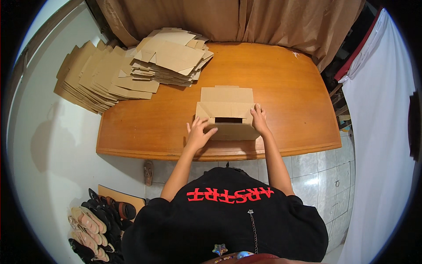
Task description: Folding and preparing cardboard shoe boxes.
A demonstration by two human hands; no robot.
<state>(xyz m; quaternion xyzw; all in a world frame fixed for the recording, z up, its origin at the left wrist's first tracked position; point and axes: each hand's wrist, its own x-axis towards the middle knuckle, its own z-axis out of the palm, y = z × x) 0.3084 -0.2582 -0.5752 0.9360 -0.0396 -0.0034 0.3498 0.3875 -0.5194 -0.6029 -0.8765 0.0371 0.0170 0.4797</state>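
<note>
A brown cardboard box (235, 131) stands near the front edge of the table, its long flap raised on the far side. Its side flaps are folded inward, leaving a dark rectangular gap in the middle of the top. At the box's left near corner, my left hand (200, 134) has its fingers spread, some of them touching the folded flap. My right hand (259, 119) holds the right side of the box, fingers on the top right corner and edge. The box's inside is mostly hidden.
Flattened cardboard boxes lie in a leaning row (96, 77) and a taller stack (169, 55) at the far left of the wooden table (281, 88). Brown curtains (184, 20) hang behind it, a white cloth (378, 132) at the right. Sandals (92, 220) sit on the lower left.
</note>
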